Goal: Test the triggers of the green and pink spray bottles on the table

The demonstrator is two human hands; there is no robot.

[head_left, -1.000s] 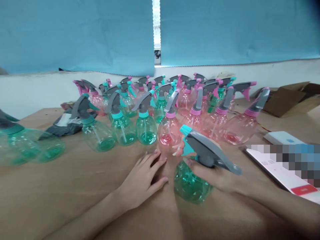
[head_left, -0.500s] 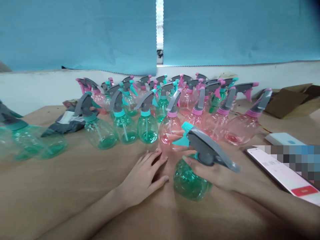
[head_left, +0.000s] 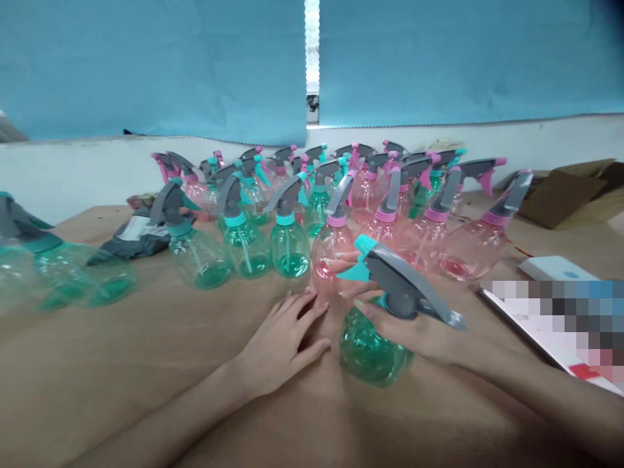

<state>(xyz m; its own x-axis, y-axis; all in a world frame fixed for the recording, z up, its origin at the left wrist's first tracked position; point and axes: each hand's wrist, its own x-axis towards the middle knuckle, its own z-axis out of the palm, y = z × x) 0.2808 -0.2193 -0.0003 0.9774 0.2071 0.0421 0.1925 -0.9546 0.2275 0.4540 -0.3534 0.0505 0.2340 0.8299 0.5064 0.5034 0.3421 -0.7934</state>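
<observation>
Shifting slightly, the green spray bottle (head_left: 373,348) is tilting in my grasping right hand (head_left: 414,335); my left hand (head_left: 280,344) is resting open on the surface (head_left: 121,370).

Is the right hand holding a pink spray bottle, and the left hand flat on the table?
Wrong colour: the head view shows the right hand holding a green spray bottle. The left hand is flat on the table, as you said.

The one camera sat on my head, facing forward and down over the tan paper-covered table (head_left: 107,377). My bare left hand (head_left: 280,344) and right hand (head_left: 409,331) were close, low in frame. Tinted plastic spray bottles (head_left: 290,250) filled mid-frame, with a blue fabric curtain (head_left: 146,65) farther off, up top.
</observation>
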